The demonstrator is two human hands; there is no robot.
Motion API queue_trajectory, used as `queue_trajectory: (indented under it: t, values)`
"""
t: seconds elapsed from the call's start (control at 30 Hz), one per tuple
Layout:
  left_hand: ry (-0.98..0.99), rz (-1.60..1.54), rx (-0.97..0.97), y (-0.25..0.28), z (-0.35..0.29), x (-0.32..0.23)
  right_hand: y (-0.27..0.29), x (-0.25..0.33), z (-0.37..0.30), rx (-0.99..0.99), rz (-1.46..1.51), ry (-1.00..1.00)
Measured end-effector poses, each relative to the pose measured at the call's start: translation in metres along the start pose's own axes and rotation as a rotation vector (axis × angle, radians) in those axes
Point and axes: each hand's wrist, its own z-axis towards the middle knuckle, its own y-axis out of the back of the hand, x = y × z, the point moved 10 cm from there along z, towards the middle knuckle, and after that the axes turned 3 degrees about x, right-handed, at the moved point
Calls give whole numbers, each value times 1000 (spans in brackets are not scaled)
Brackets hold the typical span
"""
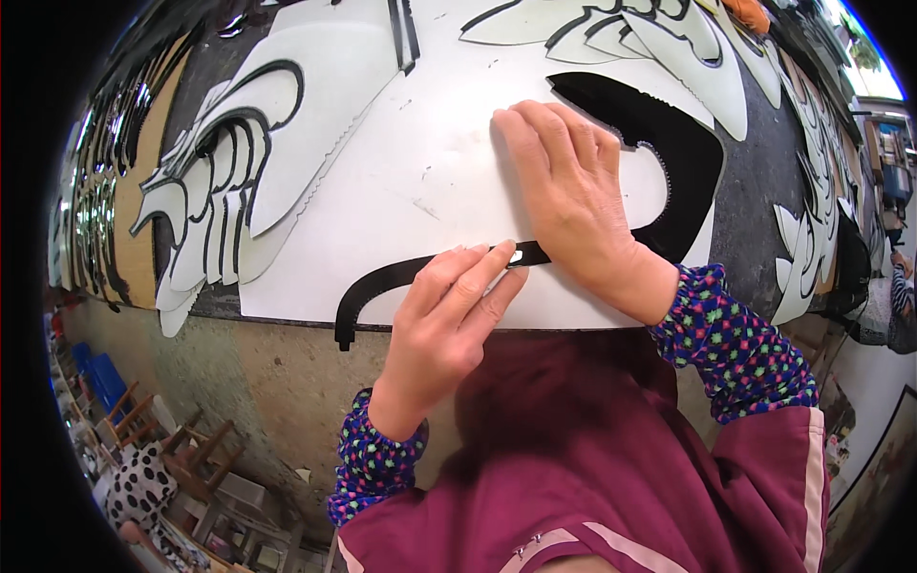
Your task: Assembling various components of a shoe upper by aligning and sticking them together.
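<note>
A narrow black curved strip (382,277) with finely notched edges lies along the front of a white board (420,181); its left end hooks down past the board's edge. My left hand (441,310) is closed on the strip's middle, fingers pressed together. A small whitish spot shows by its fingertips; I cannot make out what it is. My right hand (576,181) lies palm down over the strip's right part, fingers stretched toward the far left, and hides what is beneath. Beside it, a broad black hooked piece (683,158) with a toothed inner curve rests on the board.
White curved pieces with dark edges (287,143) overlap at the left. More white pieces (621,38) lie at the far side and right. Glossy black strips (105,191) line the far left. Below the table edge stand wooden stools (196,458). Part of another person (898,306) shows at the right.
</note>
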Motion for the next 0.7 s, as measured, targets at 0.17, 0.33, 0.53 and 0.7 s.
queue_trajectory:
  t: [0.17, 0.33, 0.53, 0.7]
  values:
    - [18, -95, 4, -5, 3, 5, -3, -19, -5, -25, 112, -86]
    - [27, 12, -25, -2, 2, -4, 5, -91, -24, -181, 1162, -643]
    - [25, 171, 18, -12, 17, -32, 85, -101, -74, -97, 459, -359]
    - [195, 173, 167, -51, 24, -24, 78, -128, -95, -77, 125, -389]
